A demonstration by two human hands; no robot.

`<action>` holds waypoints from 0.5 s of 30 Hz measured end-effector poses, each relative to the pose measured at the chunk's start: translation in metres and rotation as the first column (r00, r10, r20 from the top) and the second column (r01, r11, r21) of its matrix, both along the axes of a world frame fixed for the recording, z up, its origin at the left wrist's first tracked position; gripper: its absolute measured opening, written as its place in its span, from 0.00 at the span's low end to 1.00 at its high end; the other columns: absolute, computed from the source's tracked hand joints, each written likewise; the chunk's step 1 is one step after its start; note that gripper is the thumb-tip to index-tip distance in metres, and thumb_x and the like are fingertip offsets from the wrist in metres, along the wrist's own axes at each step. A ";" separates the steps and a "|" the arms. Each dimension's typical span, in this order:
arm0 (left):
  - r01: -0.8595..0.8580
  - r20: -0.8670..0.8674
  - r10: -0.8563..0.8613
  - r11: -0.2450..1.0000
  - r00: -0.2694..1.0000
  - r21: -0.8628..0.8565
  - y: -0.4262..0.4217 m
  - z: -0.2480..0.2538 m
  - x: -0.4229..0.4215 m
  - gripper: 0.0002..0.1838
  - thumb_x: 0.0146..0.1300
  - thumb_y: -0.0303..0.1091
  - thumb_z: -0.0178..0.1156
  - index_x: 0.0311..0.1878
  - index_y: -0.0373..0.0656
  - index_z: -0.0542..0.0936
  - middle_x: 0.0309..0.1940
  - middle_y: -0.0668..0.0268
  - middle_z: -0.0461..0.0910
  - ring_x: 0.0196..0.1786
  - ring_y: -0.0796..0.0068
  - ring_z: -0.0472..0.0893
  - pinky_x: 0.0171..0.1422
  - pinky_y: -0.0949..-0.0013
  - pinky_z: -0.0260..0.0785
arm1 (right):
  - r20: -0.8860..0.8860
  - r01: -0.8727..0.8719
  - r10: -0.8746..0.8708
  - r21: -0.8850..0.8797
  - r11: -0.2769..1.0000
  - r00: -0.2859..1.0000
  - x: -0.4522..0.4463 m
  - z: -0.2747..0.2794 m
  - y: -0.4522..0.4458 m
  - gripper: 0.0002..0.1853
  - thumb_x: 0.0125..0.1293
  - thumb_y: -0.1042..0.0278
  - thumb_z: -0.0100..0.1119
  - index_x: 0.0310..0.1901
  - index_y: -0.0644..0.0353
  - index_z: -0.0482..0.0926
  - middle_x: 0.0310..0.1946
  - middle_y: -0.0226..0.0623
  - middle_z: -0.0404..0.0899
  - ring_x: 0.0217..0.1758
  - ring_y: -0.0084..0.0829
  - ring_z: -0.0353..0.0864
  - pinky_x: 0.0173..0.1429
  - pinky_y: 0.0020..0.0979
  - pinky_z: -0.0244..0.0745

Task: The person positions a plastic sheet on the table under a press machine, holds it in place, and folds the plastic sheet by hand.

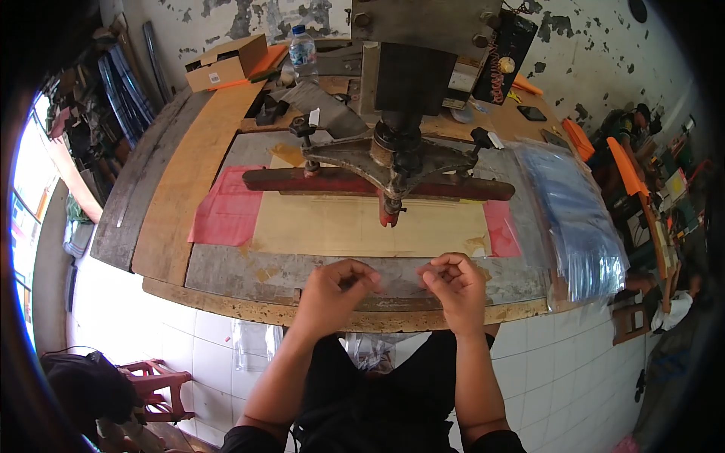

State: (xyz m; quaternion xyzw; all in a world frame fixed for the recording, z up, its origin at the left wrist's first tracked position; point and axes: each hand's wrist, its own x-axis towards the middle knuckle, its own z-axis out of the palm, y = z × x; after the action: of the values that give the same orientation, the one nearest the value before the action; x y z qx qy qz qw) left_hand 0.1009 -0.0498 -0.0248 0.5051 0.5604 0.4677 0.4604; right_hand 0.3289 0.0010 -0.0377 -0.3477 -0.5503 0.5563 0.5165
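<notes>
Flaking wall (574,45) is backing the table (166,196); left hand (336,294) and right hand (457,288), narrowly pinched, contents unclear, are seemingly aligning, next needing clearance from the red bar (343,183).

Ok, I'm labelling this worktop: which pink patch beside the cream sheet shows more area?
The pink patch on the picture's left: it spreads wide beyond the cream sheet, while the other patch, picture right, shows only a narrower strip.
</notes>
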 end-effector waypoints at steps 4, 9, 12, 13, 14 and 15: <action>-0.058 0.096 0.062 0.997 0.993 -0.046 0.005 -0.001 -0.012 0.09 0.74 0.32 0.67 0.42 0.34 0.85 0.33 0.68 0.88 0.35 0.85 0.79 0.42 0.76 0.73 | -0.028 -0.028 0.027 -0.057 0.998 0.999 0.002 0.004 0.000 0.16 0.71 0.83 0.66 0.58 0.68 0.76 0.43 0.41 0.87 0.49 0.26 0.88 0.53 0.25 0.81; -0.050 0.036 0.053 0.997 0.998 -0.060 0.005 0.006 -0.010 0.10 0.73 0.34 0.69 0.43 0.36 0.86 0.32 0.70 0.87 0.33 0.88 0.78 0.35 0.78 0.67 | -0.050 -0.030 0.026 -0.069 0.997 0.998 0.004 0.002 0.001 0.18 0.70 0.82 0.67 0.59 0.69 0.75 0.43 0.42 0.88 0.48 0.26 0.88 0.52 0.25 0.81; -0.042 0.061 0.046 0.997 0.997 -0.067 0.005 0.003 -0.011 0.10 0.73 0.35 0.69 0.44 0.37 0.86 0.33 0.70 0.88 0.32 0.88 0.78 0.33 0.79 0.66 | -0.020 -0.016 0.014 -0.072 0.997 1.000 0.004 0.002 0.001 0.17 0.70 0.82 0.68 0.58 0.68 0.76 0.42 0.42 0.88 0.45 0.25 0.88 0.50 0.24 0.81; -0.044 0.061 0.048 0.997 0.997 -0.068 0.005 0.002 -0.012 0.10 0.73 0.35 0.69 0.44 0.37 0.86 0.33 0.70 0.88 0.32 0.88 0.78 0.33 0.79 0.66 | -0.011 -0.005 0.004 -0.059 0.998 1.000 0.003 0.002 0.001 0.17 0.70 0.82 0.68 0.57 0.68 0.76 0.41 0.41 0.88 0.44 0.24 0.88 0.50 0.24 0.80; -0.041 0.057 0.044 0.998 0.997 -0.057 0.005 0.001 -0.012 0.10 0.73 0.35 0.69 0.45 0.37 0.86 0.33 0.69 0.88 0.33 0.88 0.79 0.33 0.79 0.66 | -0.003 0.006 -0.006 -0.045 0.999 1.000 0.002 0.001 0.001 0.17 0.69 0.82 0.69 0.57 0.67 0.76 0.40 0.40 0.89 0.42 0.24 0.88 0.49 0.23 0.80; -0.038 0.054 0.040 0.998 0.998 -0.045 0.006 -0.001 -0.013 0.10 0.73 0.35 0.69 0.45 0.37 0.86 0.33 0.69 0.88 0.33 0.88 0.79 0.33 0.79 0.66 | -0.003 0.004 -0.004 -0.046 0.999 1.000 0.002 0.001 0.002 0.17 0.69 0.82 0.69 0.57 0.67 0.76 0.40 0.40 0.89 0.42 0.24 0.88 0.49 0.23 0.80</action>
State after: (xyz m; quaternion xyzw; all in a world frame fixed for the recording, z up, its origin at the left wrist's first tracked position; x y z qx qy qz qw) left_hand 0.0882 -0.0443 -0.0253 0.4708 0.5677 0.4776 0.4774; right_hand 0.3308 0.0028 -0.0368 -0.3597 -0.5358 0.5683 0.5104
